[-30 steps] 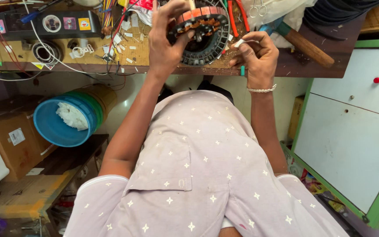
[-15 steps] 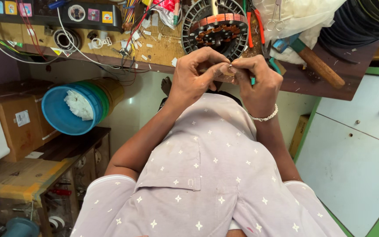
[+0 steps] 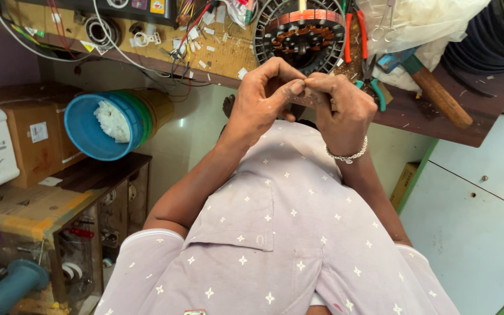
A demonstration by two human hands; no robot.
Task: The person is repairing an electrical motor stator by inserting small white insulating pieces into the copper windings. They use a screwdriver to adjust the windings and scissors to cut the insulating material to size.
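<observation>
While the workbench [image 3: 473, 125] carries the whole job, the largest piece on it, the round fan stator [image 3: 301, 32] with its copper windings, lies at the far edge, untouched by either hand. To the right of it lie a wooden-handled hammer [image 3: 438, 93] and green-handled pliers [image 3: 374, 90], both unheld. Both hands meet at the near edge, just in front of the stator. Left hand [image 3: 263, 102]: thumb and forefinger pinched together on something very fine, probably a wire end; too small to tell. Right hand [image 3: 342, 108]: fingers curled, tips pressed against the left's at the same spot. Judgement: windings look seated; lead-end work is in progress, and the stator is not yet closed up.
</observation>
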